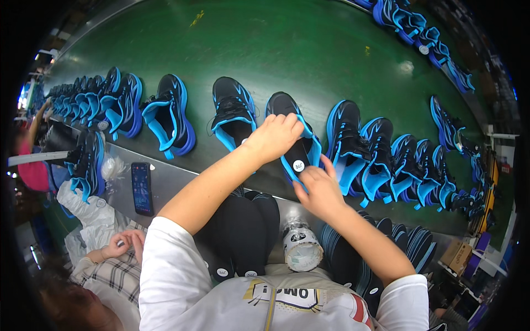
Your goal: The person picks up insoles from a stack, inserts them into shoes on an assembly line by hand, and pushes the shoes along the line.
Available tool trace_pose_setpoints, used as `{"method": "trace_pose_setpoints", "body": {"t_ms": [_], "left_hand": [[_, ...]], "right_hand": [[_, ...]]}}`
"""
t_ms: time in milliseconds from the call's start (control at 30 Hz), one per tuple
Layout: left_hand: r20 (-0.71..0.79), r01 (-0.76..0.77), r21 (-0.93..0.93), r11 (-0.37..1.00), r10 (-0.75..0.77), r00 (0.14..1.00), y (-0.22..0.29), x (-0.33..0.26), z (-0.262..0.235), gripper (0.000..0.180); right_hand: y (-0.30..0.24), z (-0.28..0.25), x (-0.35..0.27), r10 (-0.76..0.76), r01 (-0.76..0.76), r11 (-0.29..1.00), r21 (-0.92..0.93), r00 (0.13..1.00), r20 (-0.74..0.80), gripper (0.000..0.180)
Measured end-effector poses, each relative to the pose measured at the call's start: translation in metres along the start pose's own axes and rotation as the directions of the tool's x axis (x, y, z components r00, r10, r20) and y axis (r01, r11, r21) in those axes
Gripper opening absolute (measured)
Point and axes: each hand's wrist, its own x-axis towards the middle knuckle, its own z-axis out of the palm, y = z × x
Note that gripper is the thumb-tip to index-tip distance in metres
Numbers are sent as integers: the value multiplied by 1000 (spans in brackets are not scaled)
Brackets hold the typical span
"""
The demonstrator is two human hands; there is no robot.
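Just beyond the right hand (321,192), I see a round white label (298,165) with dark print on a black insole (298,150). Below the left hand (276,137), similar labels (222,273) mark other insoles (237,237), and bold lettering (295,298) crosses the shirt (229,309)

Green tabletop (309,55), rows of black-and-blue shoes (169,113), grey metal ledge (167,179), dark phone (142,187) lying on it

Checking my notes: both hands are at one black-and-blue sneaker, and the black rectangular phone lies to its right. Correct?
Wrong side: in the head view, the black rectangular phone lies left of the black-and-blue sneaker. The rest holds.
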Motion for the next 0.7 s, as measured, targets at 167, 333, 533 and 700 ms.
{"method": "trace_pose_setpoints", "body": {"t_ms": [167, 333, 533, 700], "left_hand": [[-83, -102, 78, 992, 108, 991, 35, -17, -15, 17], [-265, -64, 11, 998, 65, 962, 47, -25, -21, 36], [-225, 206, 10, 978, -199, 954, 21, -11, -1, 43], [-232, 350, -186, 918, -388, 892, 29, -11, 2, 34]], "right_hand": [[-10, 3, -59, 96, -105, 993, -62, 985, -140, 21], [-11, 7, -67, 101, -109, 993, -50, 985, -140, 23], [-7, -33, -52, 58, -37, 997, 75, 950, -308, 28], [56, -63, -92, 259, -307, 946, -106, 910, -324, 37]]}}
